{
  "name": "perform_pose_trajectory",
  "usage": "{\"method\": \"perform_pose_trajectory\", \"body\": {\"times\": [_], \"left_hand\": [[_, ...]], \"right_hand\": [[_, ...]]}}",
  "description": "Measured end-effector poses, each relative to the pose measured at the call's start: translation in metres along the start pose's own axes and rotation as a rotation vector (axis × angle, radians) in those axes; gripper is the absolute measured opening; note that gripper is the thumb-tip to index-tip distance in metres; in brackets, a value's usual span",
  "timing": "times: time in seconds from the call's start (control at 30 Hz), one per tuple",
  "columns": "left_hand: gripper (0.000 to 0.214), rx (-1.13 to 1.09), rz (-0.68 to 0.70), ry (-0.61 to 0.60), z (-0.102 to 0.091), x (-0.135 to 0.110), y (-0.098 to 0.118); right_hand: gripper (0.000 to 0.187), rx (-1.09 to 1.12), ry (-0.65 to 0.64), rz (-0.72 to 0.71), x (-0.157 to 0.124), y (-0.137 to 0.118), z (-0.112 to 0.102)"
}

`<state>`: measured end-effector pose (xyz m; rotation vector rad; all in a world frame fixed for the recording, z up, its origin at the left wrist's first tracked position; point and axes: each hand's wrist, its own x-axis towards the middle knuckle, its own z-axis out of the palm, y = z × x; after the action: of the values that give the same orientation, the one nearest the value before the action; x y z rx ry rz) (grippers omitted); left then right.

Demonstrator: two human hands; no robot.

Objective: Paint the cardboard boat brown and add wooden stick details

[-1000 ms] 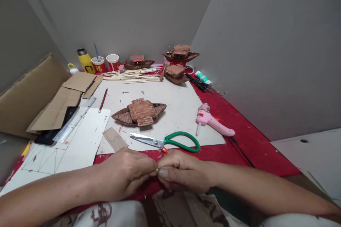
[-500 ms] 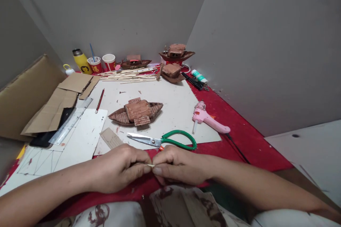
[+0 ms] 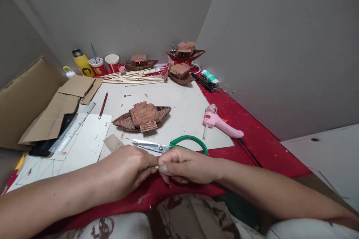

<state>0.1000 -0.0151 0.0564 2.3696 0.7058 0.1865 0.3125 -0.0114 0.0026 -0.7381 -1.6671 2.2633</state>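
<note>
Tightly around pale sliver (image 3: 156, 167), both hands (image 3: 188, 165)

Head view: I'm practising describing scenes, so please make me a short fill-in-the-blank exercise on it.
Beyond the right hand, which pinches a small pale piece, lie scissors with a ____ handle.
Behind the central model boat are ____ other model boats.
In the picture, the yellow bottle stands to the ____ of both paper cups.
Missing words: green; three; left.
</note>
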Motion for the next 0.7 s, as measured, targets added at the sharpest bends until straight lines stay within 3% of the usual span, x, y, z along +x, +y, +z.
{"method": "perform_pose_trajectory", "body": {"times": [0.13,0.37,0.7], "left_hand": [[0.025,0.048,0.026,0.119,0.003,-0.002,0.003],[0.021,0.097,0.147,0.387,0.022,-0.01,0.003],[0.018,0.093,0.185,0.467,0.029,-0.008,0.002]], "right_hand": [[0.05,0.01,0.06,-0.085,-0.004,-0.001,0.003],[0.047,0.064,0.076,-0.101,-0.01,-0.003,0.007],[0.045,0.048,0.103,-0.141,-0.011,0.0,0.007]]}}
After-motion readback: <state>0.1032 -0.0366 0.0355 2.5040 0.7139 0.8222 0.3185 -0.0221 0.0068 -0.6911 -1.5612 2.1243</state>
